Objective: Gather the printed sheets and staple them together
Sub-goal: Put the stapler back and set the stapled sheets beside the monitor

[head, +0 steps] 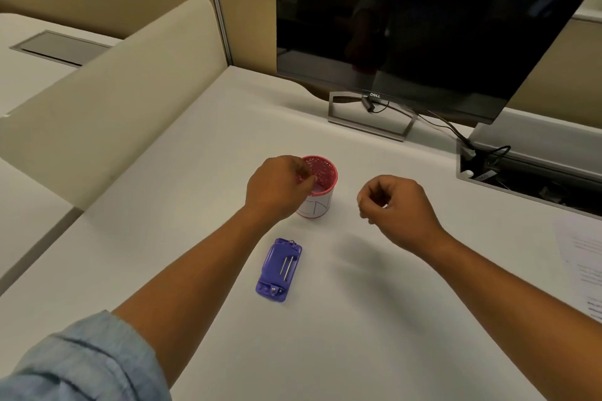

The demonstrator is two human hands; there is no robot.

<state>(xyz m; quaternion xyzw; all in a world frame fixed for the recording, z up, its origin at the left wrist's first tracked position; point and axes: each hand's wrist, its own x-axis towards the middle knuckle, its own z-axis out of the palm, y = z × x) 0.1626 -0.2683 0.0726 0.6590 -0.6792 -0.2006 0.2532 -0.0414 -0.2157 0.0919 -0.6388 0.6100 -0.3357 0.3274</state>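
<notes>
The left hand [277,187] curls over the near rim of a small red cup [321,182], its fingertips pinched together at the rim; whether they grip the rim or something from inside I cannot tell. The right hand [395,205], well apart to the other side of the cup, hovers above the worktop [358,335] with fingers loosely curled inward around something small and pale, too tiny to name. Both forearms stretch forward with wrists bent down, and a blue sleeve [91,365] is rolled back on the left arm. Just behind the left wrist, toward the person, a purple stapler [279,270] lies flat. The printed sheets [583,270] lie far out beyond the right forearm, at the worktop's edge. They are probably light, limp and apt to slide, so squaring them by the edges and pinching one corner would suit.
</notes>
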